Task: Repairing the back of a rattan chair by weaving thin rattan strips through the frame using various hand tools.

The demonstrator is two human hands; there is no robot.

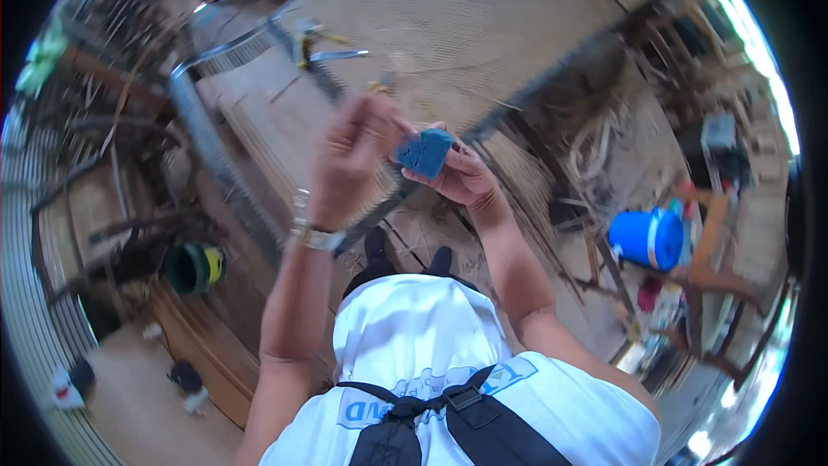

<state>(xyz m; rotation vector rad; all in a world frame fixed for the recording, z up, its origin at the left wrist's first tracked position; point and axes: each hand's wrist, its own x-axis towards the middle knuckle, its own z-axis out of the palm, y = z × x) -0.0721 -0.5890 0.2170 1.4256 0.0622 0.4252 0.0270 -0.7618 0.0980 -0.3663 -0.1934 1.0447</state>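
In front of my body I hold a small blue, sponge-like block (424,153), its surface rough and marked. My right hand (466,174) is closed on it from the right and below. Smeared by motion, my left hand (355,151) is raised beside the block's left edge; its fingertips are close to it, and whether they touch it or grip anything I cannot tell. A metal-banded watch (304,220) is on my left wrist. Beyond my hands lies a large frame with a woven mesh panel (448,26), with hand tools (332,53) on it.
A blue bucket (649,238) stands at the right near a wooden chair frame (720,250). A dark green bucket (191,267) is at the left. Loose strips (599,142) and wood scraps litter the right side. A wooden board (138,388) lies at the lower left.
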